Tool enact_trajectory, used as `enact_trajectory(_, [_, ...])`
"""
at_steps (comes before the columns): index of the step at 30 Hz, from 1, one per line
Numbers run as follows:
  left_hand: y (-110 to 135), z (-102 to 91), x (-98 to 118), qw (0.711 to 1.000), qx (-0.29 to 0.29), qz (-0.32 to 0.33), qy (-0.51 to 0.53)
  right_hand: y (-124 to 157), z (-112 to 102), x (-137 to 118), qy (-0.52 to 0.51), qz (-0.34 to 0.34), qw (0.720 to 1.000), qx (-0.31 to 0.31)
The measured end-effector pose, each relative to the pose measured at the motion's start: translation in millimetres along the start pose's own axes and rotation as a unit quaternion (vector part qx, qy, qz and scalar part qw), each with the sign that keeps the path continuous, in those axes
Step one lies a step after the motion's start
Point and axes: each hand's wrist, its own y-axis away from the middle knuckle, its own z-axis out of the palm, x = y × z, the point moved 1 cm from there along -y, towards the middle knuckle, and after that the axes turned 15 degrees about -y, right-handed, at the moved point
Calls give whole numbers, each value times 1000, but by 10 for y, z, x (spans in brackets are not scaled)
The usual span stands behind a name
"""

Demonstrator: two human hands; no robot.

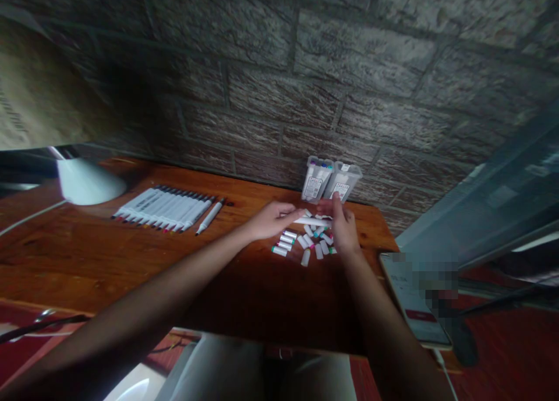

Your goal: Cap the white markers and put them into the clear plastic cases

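Note:
My left hand (276,220) is closed around one end of a white marker (315,221), held level above the table. My right hand (344,229) is at the marker's other end, its thumb raised and its fingers apart; whether it touches the marker is hard to see. Below both hands lie several loose marker caps (306,256), white with coloured ends. A few caps (285,245) lie side by side in a short column near my left wrist.
A row of white markers (163,209) lies to the left, with a single marker (210,216) beside it. Two clear plastic cases (315,183) stand against the brick wall. A lamp (89,180) stands at far left; a phone-like device (413,299) lies at the right edge.

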Motion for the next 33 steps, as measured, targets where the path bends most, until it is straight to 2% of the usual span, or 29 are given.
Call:
enact_trajectory(2, [20,25,38,999,-24,31,-18,-28,-6,32,-59,36,997,31])
enact_trajectory(5, [46,17,67,996,-28,61,-60,-51,-16,47,-157,101,980,61])
enact_trajectory(7, [56,-11,69,993,-29,83,-84,-57,-32,7,-209,150,966,31])
enact_trajectory(11, [58,-57,60,988,-48,112,-94,-65,-102,-147,-257,209,941,-76])
enact_trajectory(16, [65,-28,95,979,-85,153,-105,-98,-161,-197,-284,201,932,-104])
enact_trajectory(21, [85,-22,131,971,-83,173,-143,-67,-82,-114,-326,184,917,-139])
enact_trajectory(25, [94,-36,140,962,-75,200,-168,-3,-7,-80,-287,185,926,-159])
enact_trajectory(33, [151,89,137,959,-35,204,-196,8,-29,-138,-208,122,957,-159])
